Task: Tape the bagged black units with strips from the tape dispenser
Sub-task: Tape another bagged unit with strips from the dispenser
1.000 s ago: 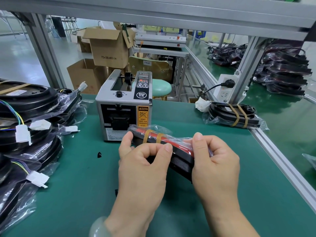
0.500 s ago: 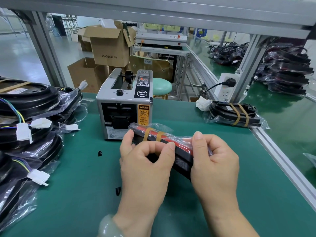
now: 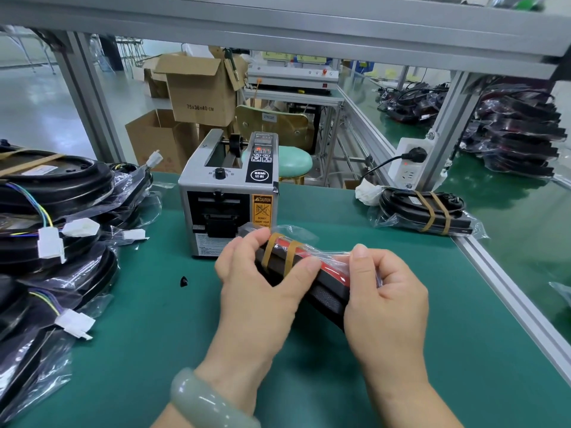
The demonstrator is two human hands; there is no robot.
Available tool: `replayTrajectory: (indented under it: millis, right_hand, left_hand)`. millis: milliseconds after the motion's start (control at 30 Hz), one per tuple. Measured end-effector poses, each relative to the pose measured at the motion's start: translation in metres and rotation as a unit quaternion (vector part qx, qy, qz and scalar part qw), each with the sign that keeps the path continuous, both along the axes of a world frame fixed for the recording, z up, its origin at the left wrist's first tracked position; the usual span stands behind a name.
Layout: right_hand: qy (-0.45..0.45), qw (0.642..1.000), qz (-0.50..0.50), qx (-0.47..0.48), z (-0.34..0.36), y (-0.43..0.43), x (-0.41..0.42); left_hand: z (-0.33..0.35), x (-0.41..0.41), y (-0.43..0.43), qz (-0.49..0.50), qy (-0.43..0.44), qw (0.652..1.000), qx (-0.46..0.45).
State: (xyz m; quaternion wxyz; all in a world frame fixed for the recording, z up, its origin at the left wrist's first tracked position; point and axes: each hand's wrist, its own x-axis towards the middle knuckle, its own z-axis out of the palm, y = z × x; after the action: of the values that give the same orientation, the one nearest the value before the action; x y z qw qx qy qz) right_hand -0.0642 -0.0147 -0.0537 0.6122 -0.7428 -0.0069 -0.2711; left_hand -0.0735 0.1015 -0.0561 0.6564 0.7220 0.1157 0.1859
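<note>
The person is holding the bagged black unit [image 3: 329, 296] on edge over the middle of the bench [image 3: 139, 366], directly in front of the tape dispenser [image 3: 228, 208]. The unit is looking rigid and fairly solid, but its clear bag is sitting loose and is probably slippery, so gripping across the hard body is likely safer than pinching film. The left hand [image 3: 262, 288] is curling round the unit's dispenser-side end, its thumb lying against the second of two tan tape strips [image 3: 290, 256]. The right hand [image 3: 386, 307] is gripping the other end, fingers curled over the bag.
</note>
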Motion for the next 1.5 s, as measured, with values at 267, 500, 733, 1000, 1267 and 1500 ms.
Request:
replayTrajectory:
  millis: [267,500,733,1000,1267,1500]
  right_hand:
    - [0.031,0.999,0.021,0.010,0.002,-0.010,0.005]
    - [0.039,0.994,0.104,0.025,0.009,-0.019,0.007]
    - [0.029,0.953,0.302,0.015,0.014,-0.067,0.015]
    - [0.019,0.947,0.318,-0.043,0.014,-0.061,0.013]
    - [-0.057,0.975,0.194,-0.092,0.018,-0.037,0.001]
    - [-0.086,0.972,0.130,-0.174,0.012,-0.023,0.001]
  left_hand:
    - [0.029,0.006,0.025,-0.071,-0.048,0.896,0.436]
    - [0.046,0.018,0.030,-0.278,-0.043,0.893,0.351]
    - [0.033,0.018,0.049,-0.215,-0.072,0.974,0.012]
    - [-0.009,0.023,0.050,-0.267,-0.074,0.939,-0.202]
    - [0.003,0.028,0.050,-0.200,-0.020,0.974,-0.102]
    - [0.006,0.043,0.078,0.107,0.099,0.964,-0.224]
